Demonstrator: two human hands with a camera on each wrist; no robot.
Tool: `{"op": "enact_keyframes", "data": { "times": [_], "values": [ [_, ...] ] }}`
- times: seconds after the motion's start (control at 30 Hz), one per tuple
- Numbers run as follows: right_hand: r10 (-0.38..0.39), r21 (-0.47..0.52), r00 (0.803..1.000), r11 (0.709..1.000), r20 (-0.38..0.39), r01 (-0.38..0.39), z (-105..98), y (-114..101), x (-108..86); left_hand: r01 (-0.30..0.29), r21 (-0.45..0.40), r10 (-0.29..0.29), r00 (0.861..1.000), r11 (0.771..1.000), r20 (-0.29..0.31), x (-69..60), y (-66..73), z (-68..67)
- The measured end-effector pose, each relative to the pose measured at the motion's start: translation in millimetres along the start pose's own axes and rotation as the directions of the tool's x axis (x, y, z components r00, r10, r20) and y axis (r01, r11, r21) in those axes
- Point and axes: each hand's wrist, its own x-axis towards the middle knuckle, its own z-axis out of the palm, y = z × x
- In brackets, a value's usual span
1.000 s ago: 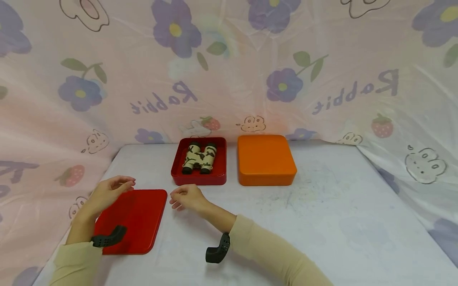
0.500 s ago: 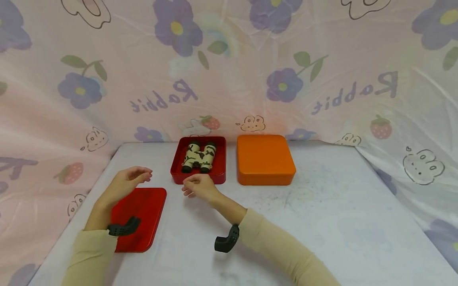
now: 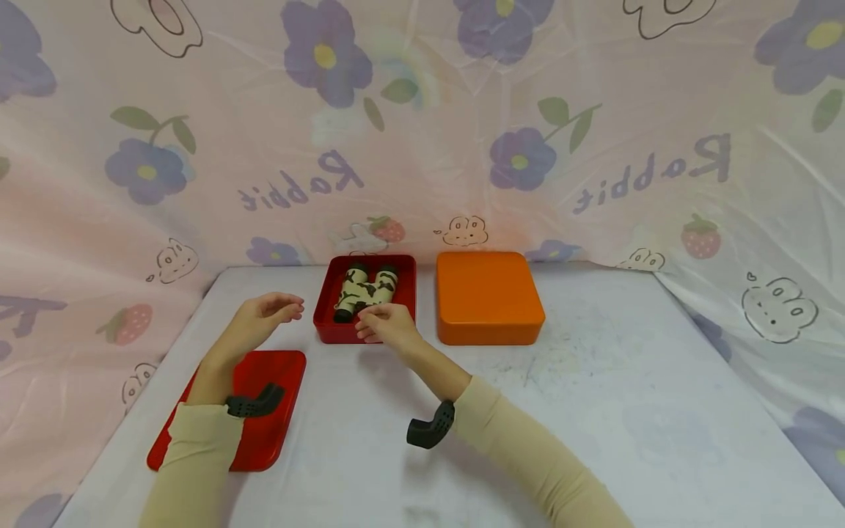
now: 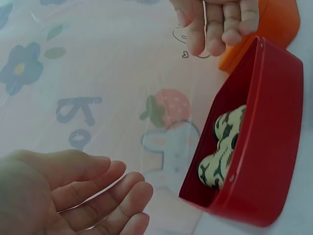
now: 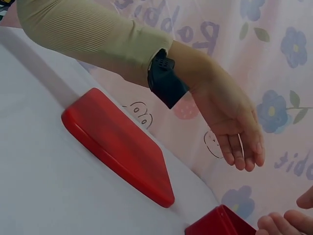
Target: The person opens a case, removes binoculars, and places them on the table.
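Camouflage-patterned binoculars (image 3: 366, 291) lie inside an open red box (image 3: 334, 334) at the back of the table. My right hand (image 3: 394, 328) hovers at the box's near right edge, fingers loosely bent, and partly covers the binoculars in the head view. To the left of the box my left hand (image 3: 262, 320) is held in the air, its fingers relaxed and holding nothing. In the left wrist view, both hands are apart from the box wall (image 4: 271, 132). A flat red lid (image 3: 264, 433) lies below the left forearm, which hides part of it.
An orange box (image 3: 490, 297), its smooth face upward, stands just right of the red box. Behind both hangs a patterned cloth (image 3: 422, 147) with flowers and rabbits, which also runs along the sides. A white surface (image 3: 594, 403) lies underneath.
Both hands have moved forward and to the right. The right hand has come from beside the lid to the red box's near edge. Boxes, lid and binoculars have stayed put.
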Motion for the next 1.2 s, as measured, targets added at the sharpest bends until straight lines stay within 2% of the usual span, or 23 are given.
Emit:
{"op": "enact_keyframes", "data": {
  "times": [0.17, 0.33, 0.47, 0.63, 0.87, 1.07, 1.2],
  "values": [
    [-0.017, -0.027, 0.999, 0.999, -0.040, 0.016, -9, -5, 5.0, -0.014, -0.001, 0.014, 1.000, 1.000, -0.017, 9.8, 9.2, 4.1],
    [-0.023, -0.020, 0.996, 1.000, -0.089, 0.021, -16, -5, 11.5, -0.017, -0.049, 0.016, 0.999, 0.999, -0.032, 21.9, 15.4, 11.9],
    [0.007, -0.015, 0.992, 1.000, -0.122, -0.009, -20, -4, 16.8, -0.030, -0.070, 0.026, 0.998, 0.997, -0.059, 33.0, 14.8, 20.6],
    [0.038, -0.016, 0.990, 0.999, -0.136, -0.040, -24, -1, 23.8, -0.043, -0.110, 0.037, 0.997, 0.993, -0.061, 44.9, 11.0, 31.7],
    [0.071, -0.039, 0.982, 0.996, -0.174, -0.079, -29, 0, 31.4, -0.058, -0.119, 0.049, 0.996, 0.991, -0.072, 57.6, 11.0, 45.4],
    [0.106, -0.018, 0.974, 0.994, -0.200, -0.111, -31, 1, 39.1, -0.037, -0.147, 0.023, 0.995, 0.989, -0.099, 64.7, 11.4, 51.5],
    [0.119, 0.047, 0.972, 0.993, -0.201, -0.112, -30, 0, 43.3, -0.016, -0.175, -0.005, 0.993, 0.984, -0.116, 69.8, 12.8, 55.3]
  ]
}}
